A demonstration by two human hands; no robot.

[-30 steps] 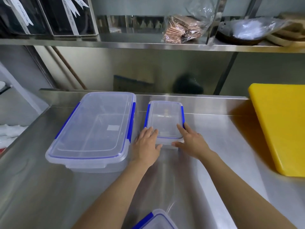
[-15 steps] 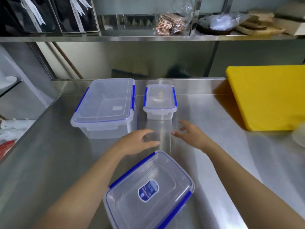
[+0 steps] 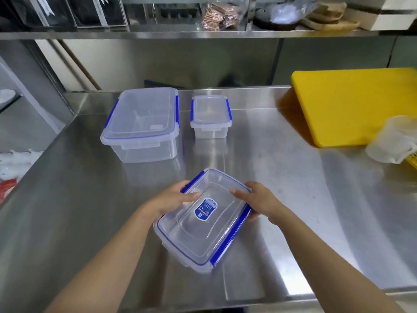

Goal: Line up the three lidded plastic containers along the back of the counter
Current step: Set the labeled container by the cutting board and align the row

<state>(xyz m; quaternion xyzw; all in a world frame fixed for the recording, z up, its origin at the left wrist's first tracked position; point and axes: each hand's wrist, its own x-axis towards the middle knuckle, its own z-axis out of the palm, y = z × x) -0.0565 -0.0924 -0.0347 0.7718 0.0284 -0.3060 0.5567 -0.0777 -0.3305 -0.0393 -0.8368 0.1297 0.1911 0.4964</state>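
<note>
We are reaching both forearms forward over the stainless counter [image 3: 293, 199]. Our left hand [image 3: 173, 199] is curling round the far-left corner of the labelled container [image 3: 203, 231], thumb lying across the lid. Our right hand [image 3: 259, 203] is clasping the right long edge, thumb on the lid, fingers wrapped under the blue clip. This container is sitting skewed near the counter's front edge, well apart from the other two. It is clear, rigid plastic, rectangular with rounded corners, blue side clips and a blue oval sticker whose writing is too small to read. The large container [image 3: 141, 123] and small container [image 3: 211, 116] are standing side by side against the back. A yellow cutting board [image 3: 352, 105] is lying to the right.
</note>
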